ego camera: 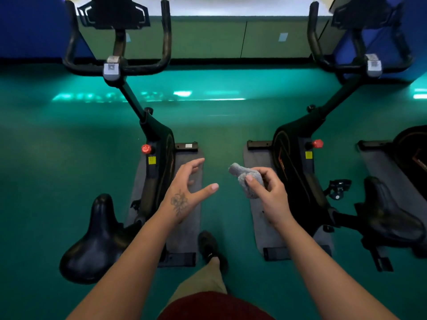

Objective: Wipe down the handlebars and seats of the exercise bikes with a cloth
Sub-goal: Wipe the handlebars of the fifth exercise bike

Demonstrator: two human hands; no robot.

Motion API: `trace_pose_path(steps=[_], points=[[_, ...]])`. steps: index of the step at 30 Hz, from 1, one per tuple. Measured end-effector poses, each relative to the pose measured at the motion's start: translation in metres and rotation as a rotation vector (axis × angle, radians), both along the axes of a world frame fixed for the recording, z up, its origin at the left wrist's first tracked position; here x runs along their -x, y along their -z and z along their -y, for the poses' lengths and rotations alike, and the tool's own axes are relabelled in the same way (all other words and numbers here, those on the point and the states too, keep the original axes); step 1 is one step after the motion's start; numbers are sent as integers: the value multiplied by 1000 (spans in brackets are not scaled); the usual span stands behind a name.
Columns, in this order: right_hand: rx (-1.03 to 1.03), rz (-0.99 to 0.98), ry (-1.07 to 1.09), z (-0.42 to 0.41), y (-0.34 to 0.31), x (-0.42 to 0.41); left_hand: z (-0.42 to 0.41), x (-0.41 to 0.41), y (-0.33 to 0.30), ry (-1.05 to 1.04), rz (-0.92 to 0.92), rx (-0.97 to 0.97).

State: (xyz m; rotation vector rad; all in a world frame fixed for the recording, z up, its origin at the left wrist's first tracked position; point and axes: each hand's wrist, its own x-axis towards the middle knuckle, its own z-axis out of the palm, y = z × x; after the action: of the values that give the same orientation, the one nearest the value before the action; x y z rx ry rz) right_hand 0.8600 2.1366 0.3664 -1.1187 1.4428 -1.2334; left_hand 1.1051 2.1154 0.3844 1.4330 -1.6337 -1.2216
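Grey, soft and light, the cloth (247, 180) sits bunched in the right hand (265, 192), pinched between fingers and thumb above the floor between two bikes. The left hand (184, 190) hovers spread, holding nothing. Bunched in the palm, it should wipe the seats firmly.

Right hand (268, 190) pinches bunched cloth (247, 180) between bikes.

Green gym floor (46, 158) runs to a low wall (208, 40) at twelve o'clock. Grey mats (187, 218) lie beneath the machines at center, red knobs (146, 148) on the frames above them. A dark shoe (209, 247), and what appears to be a tan trouser leg (203, 282), sit at six o'clock.
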Motion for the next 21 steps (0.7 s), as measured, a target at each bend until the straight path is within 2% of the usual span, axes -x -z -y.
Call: trace_pose_path(steps=[9, 21], points=[[14, -2, -101, 136, -7, -6, 120, 6, 3, -56, -71, 22], [3, 144, -239, 276, -19, -12, 222, -3, -10, -179, -94, 16]])
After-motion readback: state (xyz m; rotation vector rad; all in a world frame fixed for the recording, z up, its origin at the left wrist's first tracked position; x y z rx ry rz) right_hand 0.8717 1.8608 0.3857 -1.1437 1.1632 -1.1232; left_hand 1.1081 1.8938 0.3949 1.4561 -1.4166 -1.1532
